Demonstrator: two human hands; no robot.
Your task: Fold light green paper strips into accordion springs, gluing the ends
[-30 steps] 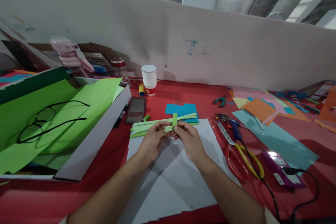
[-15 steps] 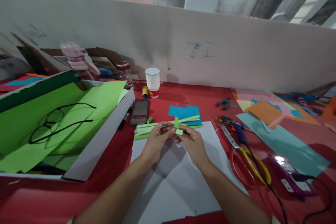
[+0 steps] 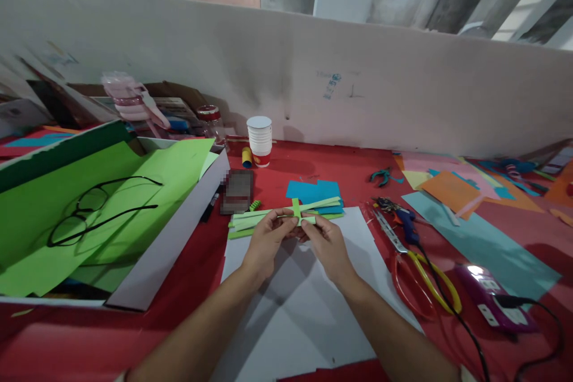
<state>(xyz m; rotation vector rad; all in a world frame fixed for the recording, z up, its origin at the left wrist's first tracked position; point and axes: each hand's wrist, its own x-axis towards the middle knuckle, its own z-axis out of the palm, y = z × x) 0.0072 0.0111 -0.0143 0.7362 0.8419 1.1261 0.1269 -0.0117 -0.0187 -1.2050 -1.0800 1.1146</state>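
Observation:
My left hand [image 3: 268, 242] and my right hand [image 3: 328, 243] meet above a white sheet [image 3: 304, 316]. Between their fingertips they pinch small green paper strips [image 3: 296, 209], one upright and a paler one lying across it toward the right. The fingers of both hands are closed around the strips; their undersides are hidden. Just behind the hands lies a bundle of light and dark green paper strips [image 3: 244, 222]. Blue paper pieces [image 3: 313, 191] lie beyond it.
At left, a box [image 3: 172, 239] holds green sheets and eyeglasses [image 3: 85, 215]. Stacked cups [image 3: 260, 140] and a dark phone-like object [image 3: 238, 191] stand behind. At right are scissors [image 3: 409, 256], a glue gun [image 3: 408, 227], a purple device [image 3: 496, 298], pliers [image 3: 381, 176] and coloured paper [image 3: 483, 239].
The pale strip's end, earlier folded toward the camera, now lies flatter across the upright one. My right thumb has shifted onto it, and the upright strip has moved slightly left.

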